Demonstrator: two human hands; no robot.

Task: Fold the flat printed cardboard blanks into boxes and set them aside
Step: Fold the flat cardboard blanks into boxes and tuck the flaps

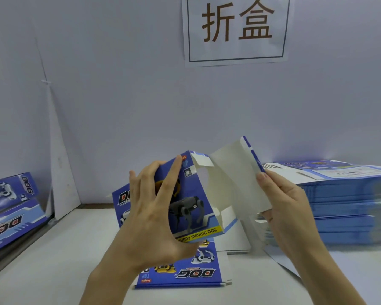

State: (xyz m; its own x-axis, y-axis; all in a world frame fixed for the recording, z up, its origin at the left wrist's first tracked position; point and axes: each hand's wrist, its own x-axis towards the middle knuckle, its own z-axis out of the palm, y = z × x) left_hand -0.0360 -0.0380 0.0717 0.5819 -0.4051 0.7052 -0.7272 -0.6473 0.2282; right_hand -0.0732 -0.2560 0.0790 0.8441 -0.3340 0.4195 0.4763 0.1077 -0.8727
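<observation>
Wall point(97, 95) fills the upper view, pale and plain. White table point(42, 267) runs below it.

Stack of flat blanks point(343, 205) sits on the table at far right, blue edges layered, printed face up, top sheet partly white.

Paper sign point(237, 29) hangs on the wall up top, with two large brown characters inside a thin frame.

Folded boxes point(11, 194) lie at the far left edge, one above another, blue with "DOG" lettering and a robot-dog picture.

Half-formed box point(191, 208) is held in the air above the table's middle, between the folded boxes and the stack. Its blue printed face is towards the camera, with a yellow strip along the lower edge. Its right side is swung open, showing a white inner panel point(235, 183) with small flaps loose at top and bottom.

Single flat blank point(185, 274) lies on the table just beneath the hands, print up, lettering upside down from here.

Left hand point(150, 208) — fingers spread wide across the printed face, thumb hooked under the lower edge, gripping it.

Right hand point(282, 205) — thumb point(262, 177) pressed on the white panel's outer edge, fingers behind it, pinching the panel.
</observation>
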